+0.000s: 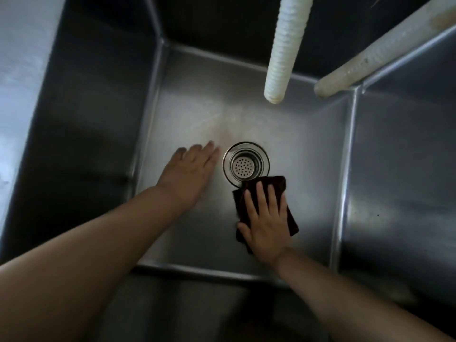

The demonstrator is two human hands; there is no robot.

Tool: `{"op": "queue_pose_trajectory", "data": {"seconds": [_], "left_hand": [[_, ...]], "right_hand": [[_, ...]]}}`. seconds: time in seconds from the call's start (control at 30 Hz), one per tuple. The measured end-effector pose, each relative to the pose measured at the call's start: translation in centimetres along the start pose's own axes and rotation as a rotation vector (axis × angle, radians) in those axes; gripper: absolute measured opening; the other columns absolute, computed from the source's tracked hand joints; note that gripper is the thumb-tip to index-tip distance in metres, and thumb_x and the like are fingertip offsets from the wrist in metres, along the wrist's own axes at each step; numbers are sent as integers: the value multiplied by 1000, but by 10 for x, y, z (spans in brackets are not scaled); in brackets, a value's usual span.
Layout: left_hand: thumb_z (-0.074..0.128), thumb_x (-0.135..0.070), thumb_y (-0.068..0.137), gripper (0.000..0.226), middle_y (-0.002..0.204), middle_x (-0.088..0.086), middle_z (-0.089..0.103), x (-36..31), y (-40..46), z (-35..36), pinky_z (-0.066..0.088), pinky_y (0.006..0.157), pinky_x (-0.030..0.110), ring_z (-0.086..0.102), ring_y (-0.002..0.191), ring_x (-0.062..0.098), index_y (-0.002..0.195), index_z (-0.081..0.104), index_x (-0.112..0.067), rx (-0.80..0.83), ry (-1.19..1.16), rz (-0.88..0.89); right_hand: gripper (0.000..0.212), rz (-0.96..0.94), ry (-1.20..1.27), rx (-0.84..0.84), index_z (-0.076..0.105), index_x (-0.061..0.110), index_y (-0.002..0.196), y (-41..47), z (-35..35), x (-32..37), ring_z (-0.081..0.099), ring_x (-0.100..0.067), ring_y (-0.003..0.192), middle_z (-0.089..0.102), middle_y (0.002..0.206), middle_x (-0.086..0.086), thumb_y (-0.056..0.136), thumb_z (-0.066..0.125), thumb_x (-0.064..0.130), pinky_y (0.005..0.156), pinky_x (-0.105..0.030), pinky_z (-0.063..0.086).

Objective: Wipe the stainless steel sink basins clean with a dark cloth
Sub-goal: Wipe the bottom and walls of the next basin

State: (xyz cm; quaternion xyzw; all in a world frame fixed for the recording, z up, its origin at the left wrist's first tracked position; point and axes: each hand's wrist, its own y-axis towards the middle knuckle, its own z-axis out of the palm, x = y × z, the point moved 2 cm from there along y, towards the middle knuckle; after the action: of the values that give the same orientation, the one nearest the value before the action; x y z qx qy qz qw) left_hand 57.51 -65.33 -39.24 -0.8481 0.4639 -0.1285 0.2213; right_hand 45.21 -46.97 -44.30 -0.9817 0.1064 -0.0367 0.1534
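Head view: deep stainless steel sink basin (308, 149), seen from above. Right hand (267, 222) lies flat w/ fingers spread, pressing a dark brown folded cloth (291, 219) onto the basin floor, just right of & below the round perforated metal drain strainer (246, 164); cloth's top corner touches the strainer rim. Left hand (191, 172) released, fingers straight, palm down on the floor left of the strainer, holding nothing. Two white ribbed hoses hang above: one (283, 48) centre, a dirtier one (375, 53) at right.
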Motion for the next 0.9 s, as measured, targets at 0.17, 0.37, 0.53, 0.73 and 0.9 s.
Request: {"op": "queue_pose_trajectory", "data": {"seconds": [0.17,0.37,0.53,0.73,0.9], "left_hand": [[58,-16,86,73,157,12,7,47,-22,-31,17,111,47,9,141,32,147,19,-12,-112,-96,-209],[62,-13,81,55,149,18,23,67,-37,-49,28,102,49,22,133,37,132,43,-6,-155,-55,-319],[60,-10,81,56,152,16,20,59,-40,-52,25,106,48,16,138,34,134,42,-7,-147,-91,-300],[54,-5,81,53,152,13,18,54,-43,-62,27,107,49,13,137,33,133,43,-9,-113,-163,-344],[59,-13,87,50,151,11,22,49,-48,-70,33,103,51,14,137,32,135,43,-12,-83,-173,-285]], "right_hand": [[73,-1,20,32,33,12,145,28,-11,55,27,-45,136,29,149,-24,83,39,52,108,-65,15],[78,-220,-3,58,28,16,147,49,-8,128,21,-40,140,23,153,-19,83,46,56,111,-61,6],[67,-577,-40,106,21,23,149,20,2,140,13,-34,144,18,156,-10,90,33,54,113,-56,-4],[66,-699,-104,63,35,27,144,-8,-1,44,29,-32,139,32,152,-6,84,50,51,112,-56,15],[76,-275,-92,131,37,20,143,-17,-12,-40,31,-42,136,34,149,-13,78,67,45,108,-61,19]]}}
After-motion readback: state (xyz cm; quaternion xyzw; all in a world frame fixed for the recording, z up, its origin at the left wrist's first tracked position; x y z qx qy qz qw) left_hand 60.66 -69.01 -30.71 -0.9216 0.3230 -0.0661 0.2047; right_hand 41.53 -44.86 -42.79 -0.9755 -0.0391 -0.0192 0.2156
